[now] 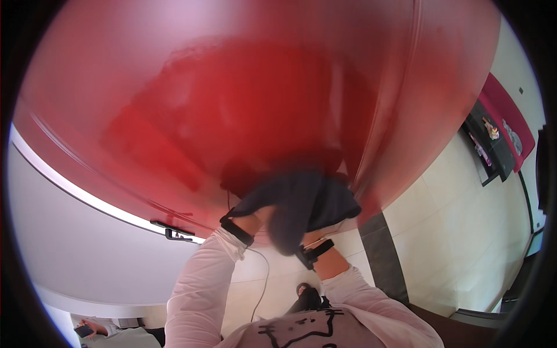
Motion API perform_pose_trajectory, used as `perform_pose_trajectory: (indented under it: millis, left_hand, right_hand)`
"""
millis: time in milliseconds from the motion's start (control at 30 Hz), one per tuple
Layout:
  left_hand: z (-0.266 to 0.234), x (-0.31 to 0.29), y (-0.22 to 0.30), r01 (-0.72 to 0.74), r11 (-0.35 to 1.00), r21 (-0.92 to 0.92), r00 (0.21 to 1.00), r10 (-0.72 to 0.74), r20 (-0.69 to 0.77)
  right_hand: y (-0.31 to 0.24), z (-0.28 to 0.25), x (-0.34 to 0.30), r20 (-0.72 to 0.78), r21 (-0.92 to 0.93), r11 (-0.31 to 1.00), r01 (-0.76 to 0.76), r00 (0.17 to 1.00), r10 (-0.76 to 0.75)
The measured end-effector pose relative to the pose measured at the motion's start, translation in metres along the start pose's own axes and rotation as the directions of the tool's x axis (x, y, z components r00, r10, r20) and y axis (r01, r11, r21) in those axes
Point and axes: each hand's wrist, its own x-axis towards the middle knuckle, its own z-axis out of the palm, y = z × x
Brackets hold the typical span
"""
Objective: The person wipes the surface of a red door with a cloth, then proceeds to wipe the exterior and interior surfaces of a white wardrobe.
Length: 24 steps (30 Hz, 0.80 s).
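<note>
A large glossy red door [261, 87] fills the view in front of me; a darker, shinier patch spreads over its middle. Both my arms reach up to a dark navy cloth [313, 200] bunched at the door's lower middle, blurred by motion. My left hand [255, 220] goes into the cloth from the left, with only its wrist end showing. Beneath the cloth's right part is my right hand [318, 238], its fingers hidden too. Each wrist wears a black strap, and a thin cable [267, 272] hangs beside the left one.
A black handle [174, 231] sits by the door's left edge, beside a grey wall [93, 232]. Cream floor tiles [441, 232] with a dark strip [383, 255] lie right. Beyond are a dark table [493, 142] and pink sofa [507, 110]. Another person's hand [96, 327] holds a phone, lower left.
</note>
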Motion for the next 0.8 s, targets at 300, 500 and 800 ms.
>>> perform_pose_trajectory:
  millis: [300, 500, 800]
  left_hand:
    - [-0.008, 0.016, 0.004, 0.302, 0.953, 0.020, 0.853, -0.280, 0.440]
    - [0.013, 0.102, 0.076, -0.022, 0.656, -0.755, 0.881, 0.370, 0.296]
    - [0.051, 0.092, 0.060, 0.271, 0.759, -0.592, 0.782, 0.185, 0.595]
  right_hand:
    - [0.000, 0.065, -0.041, -0.094, 0.406, 0.913, -0.030, 0.993, 0.075]
    - [0.031, 0.028, -0.019, -0.395, 0.326, 0.913, -0.246, 0.842, 0.368]
    - [-0.002, 0.048, -0.030, -0.179, 0.833, 0.476, -0.283, 0.676, 0.715]
